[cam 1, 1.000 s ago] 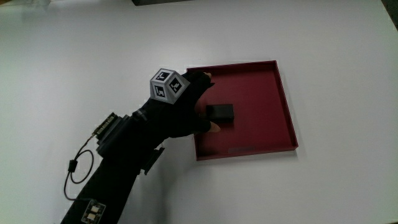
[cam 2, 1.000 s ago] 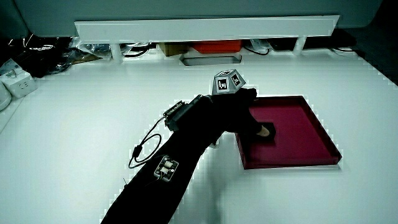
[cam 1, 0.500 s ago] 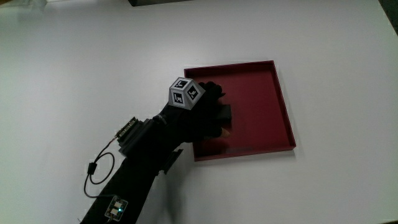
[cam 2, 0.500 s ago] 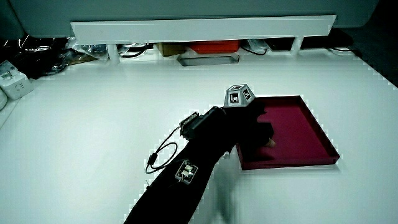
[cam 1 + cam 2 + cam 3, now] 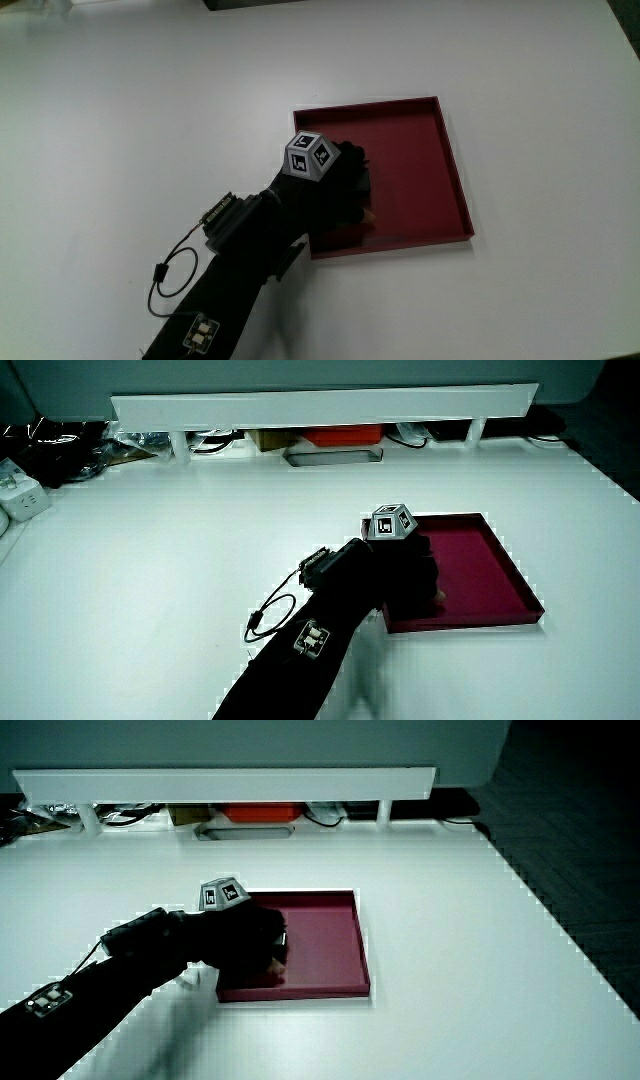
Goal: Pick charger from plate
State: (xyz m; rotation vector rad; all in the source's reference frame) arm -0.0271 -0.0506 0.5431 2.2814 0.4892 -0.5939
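Under the black-gloved hand (image 5: 335, 190), on the square dark-red plate (image 5: 420, 170), the small black block-shaped charger (image 5: 366, 180) is almost wholly covered; whether it is grasped cannot be told. The plate is carried by the white bench (image 5: 150, 110).

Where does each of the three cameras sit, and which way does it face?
Main view: above the table, looking straight down on the red plate; shows the hand and forearm over the mostly hidden charger.
Side view: the person's side, facing forward and down toward the low partition; shows the hand over the plate.
Side view: also the person's side, facing the partition; shows the hand on the plate.
Shared: all show hand, patterned cube and plate.
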